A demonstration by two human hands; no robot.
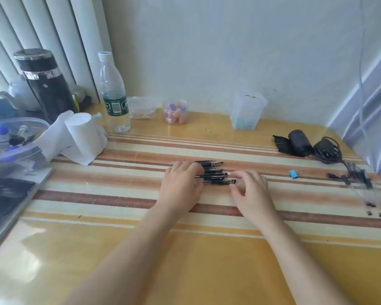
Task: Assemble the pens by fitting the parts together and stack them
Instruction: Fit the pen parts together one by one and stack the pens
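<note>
In the middle of the frame, the left hand (180, 183) lies flat and loose on the black pens (215, 173). The right hand (251, 190) touches their ends; I cannot tell if it grips.

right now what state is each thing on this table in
pens, seemingly assembled, lying side by side in a pile
left hand, flat, pressing the pens' left ends
right hand, fingers curled at the pens' right ends, grip unclear
pen parts, loose, apart at far right
water bottle, upright, capped
black flask, upright, lid on
tissue roll, partly unrolled
</note>
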